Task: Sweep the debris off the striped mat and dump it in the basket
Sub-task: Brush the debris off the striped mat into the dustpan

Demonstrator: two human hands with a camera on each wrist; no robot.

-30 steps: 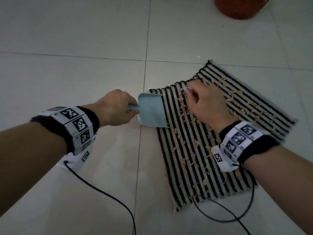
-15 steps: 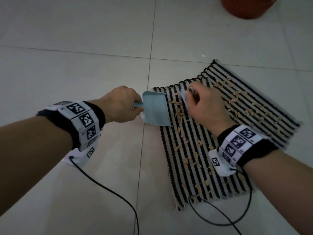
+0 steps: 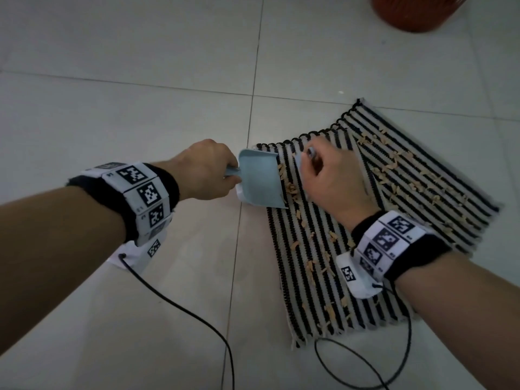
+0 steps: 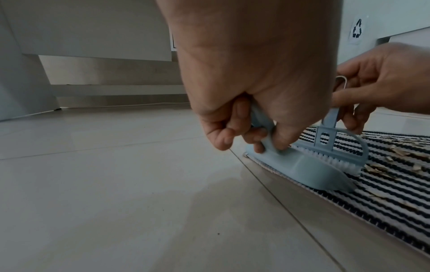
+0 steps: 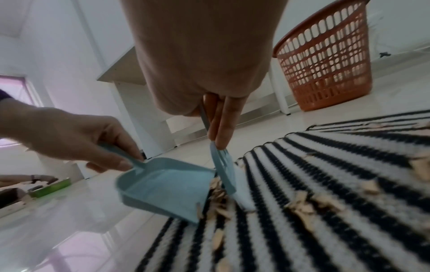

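A black-and-white striped mat (image 3: 394, 220) (image 5: 325, 184) (image 4: 384, 184) lies on the tiled floor, strewn with tan debris flakes (image 3: 289, 187) (image 5: 218, 200). My left hand (image 3: 205, 170) (image 4: 244, 132) grips the handle of a pale blue dustpan (image 3: 260, 178) (image 5: 163, 185) (image 4: 314, 169), whose lip rests on the mat's left edge. My right hand (image 3: 329, 178) (image 5: 216, 117) holds a small blue hand brush (image 4: 335, 147) (image 5: 223, 169) upright, its bristles on the mat just in front of the pan's lip, a pile of flakes between them. The orange basket (image 3: 413, 12) (image 5: 325, 60) stands beyond the mat's far corner.
Black wrist cables (image 3: 180, 305) trail over the floor near me and by the mat's near edge. White furniture legs (image 5: 144, 119) stand behind the pan. A green box (image 5: 50, 187) and clutter lie far left on the floor.
The right hand has drawn the brush leftward toward the dustpan, gathering flakes at its lip. The left hand and pan have stayed at the mat's edge.
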